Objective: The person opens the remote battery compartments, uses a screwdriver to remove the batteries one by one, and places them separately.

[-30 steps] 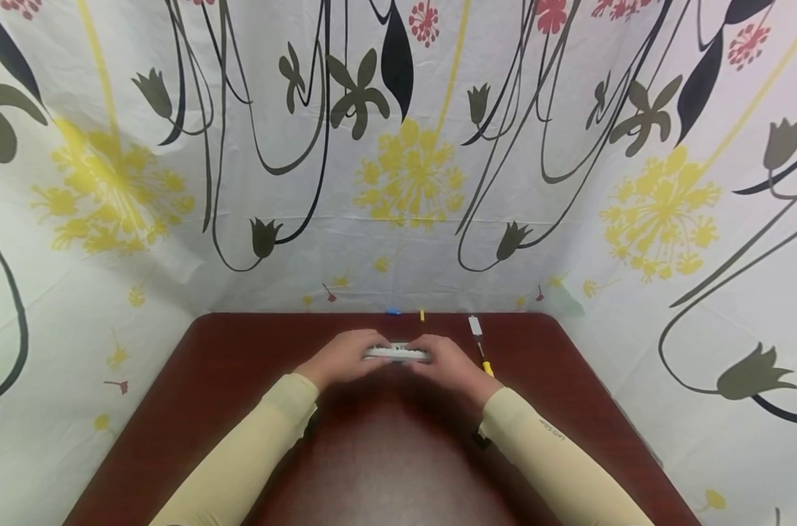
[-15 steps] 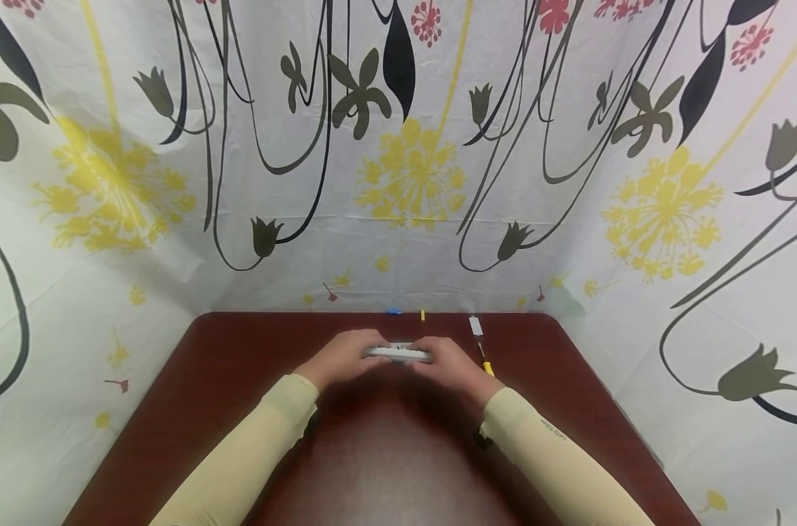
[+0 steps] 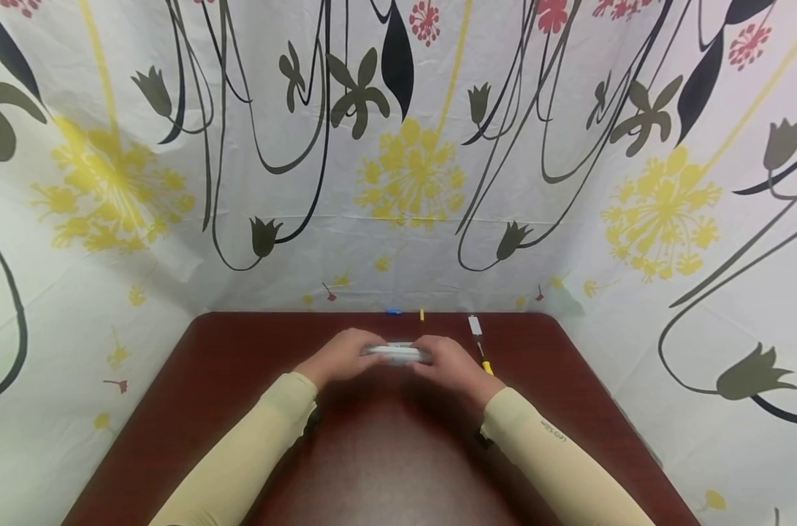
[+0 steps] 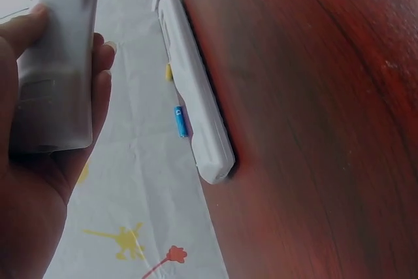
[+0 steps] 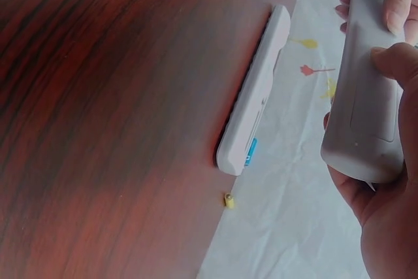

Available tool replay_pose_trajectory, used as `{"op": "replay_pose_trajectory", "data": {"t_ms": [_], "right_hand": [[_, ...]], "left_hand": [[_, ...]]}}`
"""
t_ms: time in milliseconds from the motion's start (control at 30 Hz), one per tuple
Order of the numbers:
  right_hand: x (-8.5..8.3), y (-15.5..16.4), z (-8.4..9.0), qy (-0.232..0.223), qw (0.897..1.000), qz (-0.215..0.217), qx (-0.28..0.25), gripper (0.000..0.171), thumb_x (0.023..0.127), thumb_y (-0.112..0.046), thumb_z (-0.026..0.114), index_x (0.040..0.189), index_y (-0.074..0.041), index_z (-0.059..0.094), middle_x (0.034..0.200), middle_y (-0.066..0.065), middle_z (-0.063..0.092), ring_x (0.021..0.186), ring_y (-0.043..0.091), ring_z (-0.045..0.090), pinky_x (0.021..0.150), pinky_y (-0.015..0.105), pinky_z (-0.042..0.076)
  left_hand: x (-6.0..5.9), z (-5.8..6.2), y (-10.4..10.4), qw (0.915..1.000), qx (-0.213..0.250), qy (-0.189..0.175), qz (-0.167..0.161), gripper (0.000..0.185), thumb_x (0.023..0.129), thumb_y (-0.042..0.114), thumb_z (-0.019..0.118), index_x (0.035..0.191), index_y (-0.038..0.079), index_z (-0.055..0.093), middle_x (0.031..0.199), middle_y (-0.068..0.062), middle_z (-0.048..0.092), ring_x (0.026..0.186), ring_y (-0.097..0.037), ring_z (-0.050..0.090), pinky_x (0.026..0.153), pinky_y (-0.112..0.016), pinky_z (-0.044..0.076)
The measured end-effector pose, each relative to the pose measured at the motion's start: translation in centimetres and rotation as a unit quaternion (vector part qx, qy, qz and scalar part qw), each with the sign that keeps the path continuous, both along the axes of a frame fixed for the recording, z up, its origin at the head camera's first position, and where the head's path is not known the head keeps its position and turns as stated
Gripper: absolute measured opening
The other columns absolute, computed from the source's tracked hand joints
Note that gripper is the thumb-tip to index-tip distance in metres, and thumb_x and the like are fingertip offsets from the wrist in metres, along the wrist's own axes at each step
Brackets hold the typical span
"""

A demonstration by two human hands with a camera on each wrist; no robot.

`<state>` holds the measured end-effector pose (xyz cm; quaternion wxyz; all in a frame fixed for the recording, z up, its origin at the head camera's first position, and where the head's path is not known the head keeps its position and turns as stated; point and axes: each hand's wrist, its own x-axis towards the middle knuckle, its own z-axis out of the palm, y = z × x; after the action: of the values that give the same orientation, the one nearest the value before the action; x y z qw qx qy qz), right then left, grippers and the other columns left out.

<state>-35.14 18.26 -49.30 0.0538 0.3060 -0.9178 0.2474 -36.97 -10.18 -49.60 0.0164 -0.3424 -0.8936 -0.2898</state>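
Both hands hold one flat grey-white remote-like casing (image 3: 398, 353) between them, just above the dark red table (image 3: 385, 453). My left hand (image 3: 342, 356) grips its left end; in the left wrist view the thumb and fingers (image 4: 101, 76) wrap the casing (image 4: 55, 63). My right hand (image 3: 452, 363) grips the other end, its thumb (image 5: 392, 63) lying on the casing (image 5: 366, 89). A second long white remote (image 4: 196, 89) (image 5: 258, 96) lies flat on the table just beyond the hands.
A blue battery (image 3: 393, 312) (image 4: 180, 121) and a small yellow piece (image 3: 421, 315) (image 5: 228, 200) lie by the table's far edge. A screwdriver with a yellow handle (image 3: 485, 363) and a small white piece (image 3: 475, 325) lie to the right. A flowered cloth (image 3: 398, 168) walls in the table.
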Motion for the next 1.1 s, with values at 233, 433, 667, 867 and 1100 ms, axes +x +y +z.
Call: {"op": "replay_pose_trajectory", "data": {"t_ms": [233,433,667,867,1100], "right_hand": [[0.1,0.1,0.1,0.027,1.0,0.005,0.016,0.028,0.099,-0.029,0.087,0.123,-0.016,0.077,0.109,-0.007,0.073,0.095,0.014,0.064,0.091,0.039,0.058],[0.3,0.0,0.2,0.032,0.999,0.007,0.023,0.036,0.099,-0.026,0.087,0.13,-0.014,0.074,0.118,-0.003,0.074,0.101,0.016,0.064,0.094,0.042,0.058],[0.3,0.0,0.1,0.047,0.998,0.004,0.043,0.044,0.098,-0.034,0.088,0.134,-0.015,0.072,0.123,-0.002,0.073,0.107,0.017,0.064,0.097,0.042,0.058],[0.3,0.0,0.1,0.054,0.997,-0.001,0.059,0.051,0.095,-0.035,0.091,0.137,-0.016,0.069,0.126,0.0,0.072,0.11,0.019,0.064,0.1,0.043,0.058],[0.5,0.1,0.1,0.038,0.998,-0.005,0.051,0.051,0.095,-0.034,0.091,0.137,-0.016,0.068,0.126,0.0,0.071,0.111,0.02,0.063,0.1,0.044,0.057]], "left_hand": [[-0.1,0.2,0.1,0.9995,0.014,-0.027,-0.007,0.024,0.109,0.044,0.071,0.119,0.025,0.082,0.1,0.016,0.074,0.09,-0.01,0.066,0.086,-0.034,0.057],[-0.1,0.2,-0.1,0.9971,0.039,-0.065,-0.009,0.027,0.11,0.047,0.07,0.117,0.025,0.083,0.099,0.015,0.075,0.089,-0.012,0.067,0.084,-0.037,0.058],[0.0,0.7,-0.1,0.9934,0.05,-0.104,-0.002,0.03,0.109,0.05,0.07,0.116,0.025,0.084,0.099,0.012,0.076,0.088,-0.015,0.068,0.083,-0.039,0.059],[0.0,0.9,-0.1,0.9924,0.05,-0.112,0.0,0.028,0.109,0.049,0.07,0.113,0.025,0.084,0.095,0.01,0.076,0.085,-0.017,0.067,0.08,-0.039,0.059],[0.3,0.9,0.2,0.9918,0.059,-0.113,0.004,0.026,0.109,0.047,0.071,0.11,0.025,0.084,0.093,0.009,0.075,0.082,-0.018,0.067,0.079,-0.039,0.058]]}}
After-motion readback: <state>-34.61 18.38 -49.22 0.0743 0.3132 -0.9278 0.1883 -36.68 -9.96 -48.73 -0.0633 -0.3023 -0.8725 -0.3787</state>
